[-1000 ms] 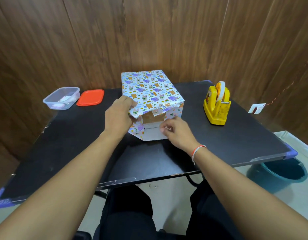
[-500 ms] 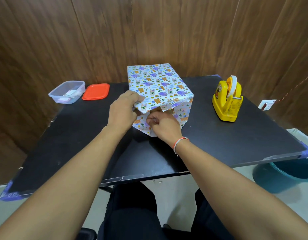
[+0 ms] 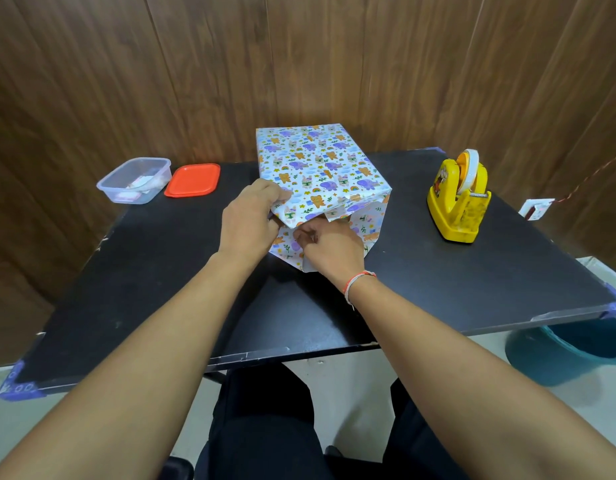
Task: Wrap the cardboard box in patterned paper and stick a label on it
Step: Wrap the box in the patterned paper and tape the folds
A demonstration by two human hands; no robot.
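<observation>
I see the cardboard box standing toward the back middle of the black table, its top and sides already covered in patterned paper printed with little animals. The near end is not closed: loose flaps of the paper hang and splay out at the front, one lying down onto the table.

My left hand is at the near left corner of the box, fingers curled over the edge of the upper flap and pinching it. My right hand sits just beside it, in front of the open end, fingers curled in and gripping the lower fold of paper; a red and white thread band circles that wrist. The two hands are nearly touching.

To the left, well apart from the box, a clear plastic container holds some small pale items I cannot make out, and an orange lid lies flat just beside it. On the right stands a yellow tape dispenser with a roll mounted in it.
</observation>
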